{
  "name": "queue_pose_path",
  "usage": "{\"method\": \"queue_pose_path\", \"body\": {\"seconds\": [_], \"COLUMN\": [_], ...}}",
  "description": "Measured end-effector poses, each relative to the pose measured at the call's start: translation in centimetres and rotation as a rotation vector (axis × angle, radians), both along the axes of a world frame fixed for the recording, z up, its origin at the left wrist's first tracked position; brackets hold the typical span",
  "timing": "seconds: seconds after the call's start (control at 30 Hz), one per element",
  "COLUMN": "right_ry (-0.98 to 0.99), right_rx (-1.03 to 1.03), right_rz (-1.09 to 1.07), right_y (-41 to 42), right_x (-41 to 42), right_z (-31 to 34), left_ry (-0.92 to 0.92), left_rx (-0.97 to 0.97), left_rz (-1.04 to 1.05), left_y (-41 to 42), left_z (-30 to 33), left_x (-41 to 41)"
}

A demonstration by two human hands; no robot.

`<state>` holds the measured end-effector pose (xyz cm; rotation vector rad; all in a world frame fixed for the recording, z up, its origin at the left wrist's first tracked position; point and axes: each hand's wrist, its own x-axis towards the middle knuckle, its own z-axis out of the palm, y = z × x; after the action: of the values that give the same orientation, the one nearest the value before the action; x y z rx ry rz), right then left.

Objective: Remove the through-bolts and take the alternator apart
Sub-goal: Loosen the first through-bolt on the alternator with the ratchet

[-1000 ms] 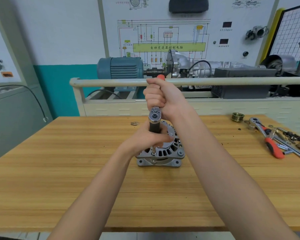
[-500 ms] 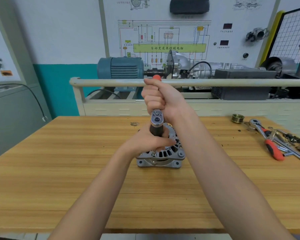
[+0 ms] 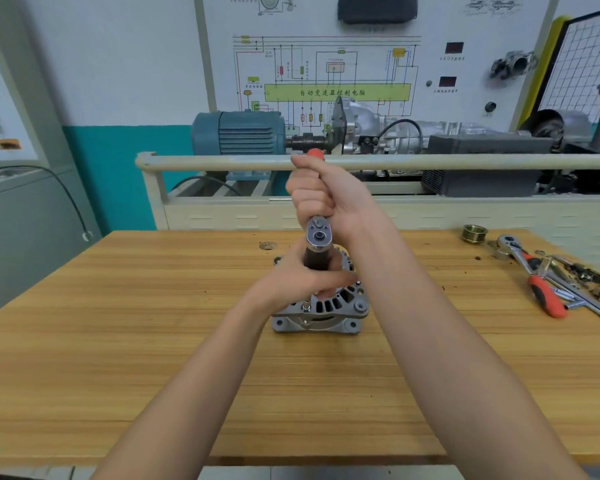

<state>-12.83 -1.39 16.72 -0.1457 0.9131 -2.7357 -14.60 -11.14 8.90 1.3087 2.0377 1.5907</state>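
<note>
A silver alternator (image 3: 329, 308) stands on the wooden table (image 3: 153, 341) in the middle of the view. A ratchet wrench (image 3: 318, 233) with a dark socket points down onto its top. My right hand (image 3: 326, 197) grips the wrench's red handle, which points away from me. My left hand (image 3: 302, 278) holds the socket just above the alternator's slotted housing. One bolt head (image 3: 305, 308) shows on the housing's near left rim. The part under the socket is hidden by my left hand.
At the table's right edge lie a second red-handled ratchet (image 3: 534, 278), a brass-coloured pulley (image 3: 474, 233) and several loose metal parts (image 3: 582, 289). A small washer (image 3: 266, 244) lies behind the alternator. A railed bench with a blue motor (image 3: 239, 133) stands beyond the table.
The wrench handle and my right hand have swung slightly to the left. My left hand stays on the socket and the alternator has not moved.
</note>
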Motion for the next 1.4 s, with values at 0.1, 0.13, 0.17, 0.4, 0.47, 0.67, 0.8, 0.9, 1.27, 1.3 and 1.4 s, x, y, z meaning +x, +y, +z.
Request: {"method": "queue_pose_path", "body": {"seconds": [0.1,0.13,0.17,0.4,0.47,0.67,0.8,0.9,1.27,1.3,1.4], "right_ry": [0.014,0.028,0.041,0.037,0.010,0.073,0.064,0.023,0.055,0.053,0.020], "right_rx": [-0.093,-0.135,-0.165,-0.038,-0.051,-0.249,-0.138,-0.042,-0.242,-0.231,-0.116], "right_rz": [-0.164,-0.266,-0.353,-0.115,-0.148,-0.571,-0.313,-0.078,-0.520,-0.531,-0.302], "right_y": [-0.1,-0.2,-0.2,0.9,0.6,-0.8,-0.2,0.5,-0.8,-0.6,0.4], "right_x": [-0.1,-0.1,-0.1,0.7,0.6,0.1,0.4,0.2,0.0,0.1,0.4], "right_z": [0.0,-0.2,-0.4,-0.2,-0.1,-0.6,-0.5,0.0,-0.6,-0.6,-0.3], "left_ry": [-0.105,-0.126,-0.147,-0.049,-0.108,-0.253,-0.099,-0.018,-0.220,-0.217,-0.106], "left_rx": [0.202,0.261,0.310,0.089,0.070,0.410,0.312,0.073,0.357,0.365,0.180], "left_rz": [0.226,0.327,0.411,0.022,-0.116,0.424,0.426,0.097,0.535,0.525,0.244], "left_y": [1.4,1.8,2.2,1.1,0.5,2.4,2.1,0.7,2.3,2.4,1.4], "left_z": [-0.7,-0.9,-1.0,-0.9,-0.2,-0.8,-1.5,-0.4,-0.5,-0.6,-0.6], "left_x": [0.4,0.3,0.2,-0.2,-0.6,0.1,0.1,-0.2,0.7,0.7,0.1]}}
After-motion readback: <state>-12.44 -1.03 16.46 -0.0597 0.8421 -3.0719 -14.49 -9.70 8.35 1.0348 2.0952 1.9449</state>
